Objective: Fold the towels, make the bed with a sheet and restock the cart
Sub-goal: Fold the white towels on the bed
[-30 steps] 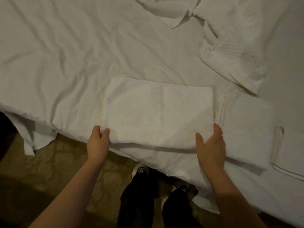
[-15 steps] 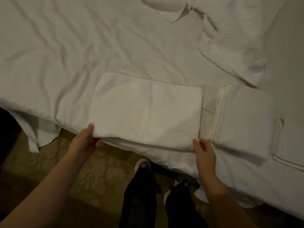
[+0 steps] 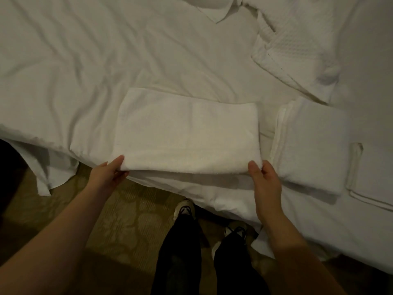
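Observation:
A folded white towel point(image 3: 185, 135) lies near the bed's front edge on the wrinkled white sheet point(image 3: 85, 60). My left hand point(image 3: 106, 175) grips its near left corner, thumb on top and fingers underneath. My right hand point(image 3: 264, 179) pinches its near right corner, and that near edge is raised a little off the sheet. To the right lies a second folded towel point(image 3: 310, 145), and beyond it a smaller folded cloth point(image 3: 374, 177) sits at the right edge.
A white waffle-weave cloth point(image 3: 297, 52) lies crumpled at the back right, with another loose white piece point(image 3: 214, 7) at the top. The sheet hangs over the bed edge above a patterned carpet point(image 3: 127, 220). My legs and shoes point(image 3: 185, 209) stand close to the bed.
The folded towel has slid left, away from the second folded towel. Both hands moved from resting on its near edge to holding its near corners and lifting that edge.

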`<action>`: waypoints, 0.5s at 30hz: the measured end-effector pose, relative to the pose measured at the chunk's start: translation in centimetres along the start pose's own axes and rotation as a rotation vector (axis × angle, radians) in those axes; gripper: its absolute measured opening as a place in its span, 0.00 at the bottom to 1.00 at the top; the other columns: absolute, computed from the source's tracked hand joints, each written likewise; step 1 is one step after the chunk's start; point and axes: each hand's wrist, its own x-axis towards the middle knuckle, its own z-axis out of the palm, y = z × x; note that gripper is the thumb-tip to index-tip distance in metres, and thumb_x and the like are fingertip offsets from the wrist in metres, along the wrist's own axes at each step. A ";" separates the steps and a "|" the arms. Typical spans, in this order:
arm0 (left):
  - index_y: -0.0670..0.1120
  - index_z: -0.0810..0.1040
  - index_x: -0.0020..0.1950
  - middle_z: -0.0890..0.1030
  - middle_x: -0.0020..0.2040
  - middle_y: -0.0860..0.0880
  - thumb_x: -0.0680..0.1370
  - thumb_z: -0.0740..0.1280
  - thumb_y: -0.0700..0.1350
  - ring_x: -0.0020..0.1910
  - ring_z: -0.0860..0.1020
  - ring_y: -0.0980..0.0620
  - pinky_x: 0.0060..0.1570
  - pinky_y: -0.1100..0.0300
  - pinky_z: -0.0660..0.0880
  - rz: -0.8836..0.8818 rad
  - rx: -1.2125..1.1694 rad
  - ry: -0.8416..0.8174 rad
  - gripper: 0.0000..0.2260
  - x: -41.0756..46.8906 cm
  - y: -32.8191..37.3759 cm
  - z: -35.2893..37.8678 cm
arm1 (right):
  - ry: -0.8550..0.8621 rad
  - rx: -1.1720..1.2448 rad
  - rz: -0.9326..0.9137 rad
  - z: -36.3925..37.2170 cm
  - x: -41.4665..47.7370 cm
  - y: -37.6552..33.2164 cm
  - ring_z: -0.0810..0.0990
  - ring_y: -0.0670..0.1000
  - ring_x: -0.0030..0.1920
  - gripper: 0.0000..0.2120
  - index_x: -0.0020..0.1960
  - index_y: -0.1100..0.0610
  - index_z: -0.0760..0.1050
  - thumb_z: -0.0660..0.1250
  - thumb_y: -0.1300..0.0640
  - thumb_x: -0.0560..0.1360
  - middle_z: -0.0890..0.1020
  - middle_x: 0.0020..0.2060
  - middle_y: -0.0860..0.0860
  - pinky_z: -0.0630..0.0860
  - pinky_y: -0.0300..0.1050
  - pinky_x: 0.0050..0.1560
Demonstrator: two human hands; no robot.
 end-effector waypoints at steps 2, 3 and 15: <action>0.39 0.68 0.64 0.74 0.48 0.47 0.78 0.65 0.40 0.44 0.75 0.51 0.54 0.55 0.73 0.015 -0.003 0.012 0.16 0.0 0.0 0.2 | -0.034 -0.108 -0.031 -0.5 0.5 0.4 0.69 0.41 0.31 0.14 0.36 0.61 0.69 0.65 0.57 0.78 0.72 0.32 0.49 0.66 0.31 0.34; 0.38 0.68 0.65 0.75 0.51 0.46 0.78 0.65 0.40 0.44 0.75 0.51 0.55 0.55 0.72 0.027 0.008 0.019 0.16 -0.1 -0.1 0.3 | -0.051 -0.188 -0.031 -0.8 0.8 0.9 0.67 0.42 0.30 0.17 0.34 0.59 0.66 0.66 0.56 0.77 0.69 0.30 0.50 0.64 0.35 0.33; 0.41 0.61 0.72 0.68 0.67 0.38 0.78 0.64 0.45 0.59 0.71 0.40 0.60 0.50 0.71 0.272 0.546 0.265 0.24 -1.6 -1.5 1.9 | -0.002 -0.332 0.120 0.2 2.4 1.8 0.72 0.50 0.53 0.22 0.66 0.59 0.67 0.66 0.51 0.77 0.73 0.55 0.50 0.68 0.42 0.52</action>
